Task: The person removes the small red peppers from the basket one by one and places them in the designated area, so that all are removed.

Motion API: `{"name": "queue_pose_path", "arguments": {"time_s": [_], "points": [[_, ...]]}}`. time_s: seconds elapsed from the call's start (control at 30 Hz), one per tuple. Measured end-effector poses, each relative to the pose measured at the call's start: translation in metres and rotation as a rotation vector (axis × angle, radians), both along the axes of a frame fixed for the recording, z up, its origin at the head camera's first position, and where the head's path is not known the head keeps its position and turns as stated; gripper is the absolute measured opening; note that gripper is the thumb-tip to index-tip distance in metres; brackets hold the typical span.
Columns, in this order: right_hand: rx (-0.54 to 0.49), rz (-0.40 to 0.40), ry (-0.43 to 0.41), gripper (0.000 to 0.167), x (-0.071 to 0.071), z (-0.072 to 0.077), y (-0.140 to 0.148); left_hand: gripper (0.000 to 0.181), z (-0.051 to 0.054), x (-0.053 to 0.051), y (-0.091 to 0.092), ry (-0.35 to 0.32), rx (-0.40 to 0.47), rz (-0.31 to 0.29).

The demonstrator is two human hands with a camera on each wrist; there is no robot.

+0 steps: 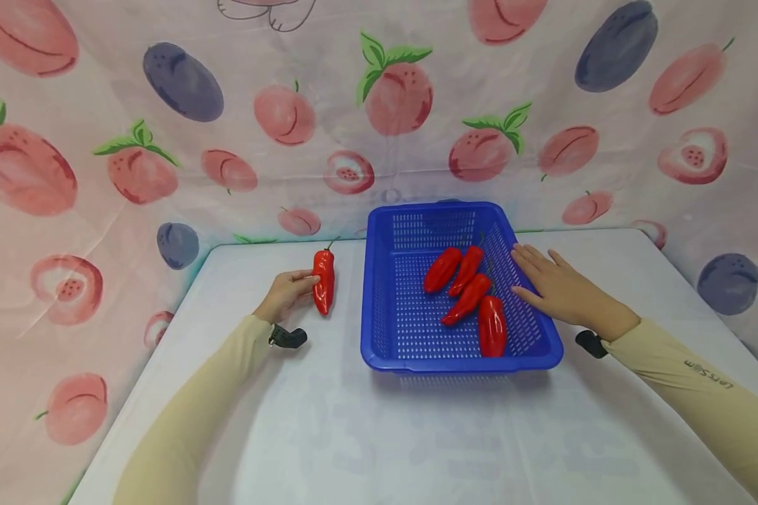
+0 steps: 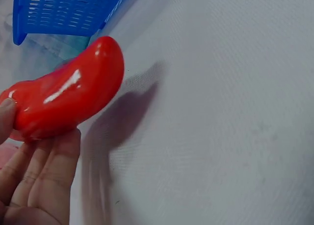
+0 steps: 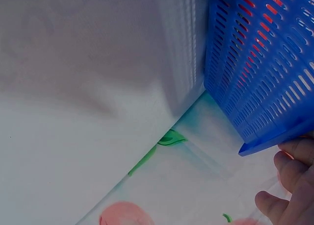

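My left hand (image 1: 288,293) pinches a red pepper (image 1: 324,282) left of the blue basket (image 1: 379,294); its green stem points up and away. In the left wrist view the pepper (image 2: 73,95) lies between thumb and fingers of the hand (image 2: 41,181), with its shadow on the table. Several red peppers (image 1: 493,326) lie inside the basket, toward its right side. My right hand (image 1: 559,287), fingers extended, touches the basket's right rim. The right wrist view has that hand's fingers (image 3: 294,168) at the rim of the basket (image 3: 265,87).
A white table (image 1: 379,449) carries the basket. Behind and to the left hangs a cloth (image 1: 240,91) printed with peaches and dark plums. The basket's back edge stands close to this cloth. Dark bands are on both wrists.
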State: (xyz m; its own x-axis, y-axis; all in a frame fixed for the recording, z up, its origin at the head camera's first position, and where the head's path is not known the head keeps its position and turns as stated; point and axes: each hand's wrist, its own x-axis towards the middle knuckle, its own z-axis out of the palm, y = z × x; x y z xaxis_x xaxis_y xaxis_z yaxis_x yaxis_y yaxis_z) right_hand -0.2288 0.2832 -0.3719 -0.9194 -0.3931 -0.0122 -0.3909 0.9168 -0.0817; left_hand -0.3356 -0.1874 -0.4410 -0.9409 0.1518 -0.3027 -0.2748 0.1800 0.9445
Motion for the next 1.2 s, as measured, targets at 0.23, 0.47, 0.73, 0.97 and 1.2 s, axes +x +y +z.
{"name": "queue_pose_path", "arguments": {"time_s": [0.23, 0.47, 0.73, 0.97, 1.2], "points": [[-0.002, 0.004, 0.000, 0.073, 0.000, 0.000, 0.000, 0.051, 0.000, -0.001, 0.002, -0.073, -0.047, 0.013], [-0.010, 0.006, -0.010, 0.073, 0.001, 0.000, -0.001, 0.053, 0.001, -0.002, 0.003, -0.094, -0.056, 0.063], [-0.022, 0.004, -0.009, 0.074, 0.002, 0.000, 0.000, 0.052, 0.005, -0.003, 0.009, -0.097, -0.116, 0.068], [-0.054, -0.003, 0.002, 0.074, 0.001, -0.003, 0.002, 0.051, 0.012, -0.006, 0.016, -0.129, -0.209, 0.050], [-0.056, -0.007, -0.003, 0.074, 0.000, -0.004, 0.000, 0.047, 0.019, -0.006, 0.017, -0.141, -0.324, 0.049]]}}
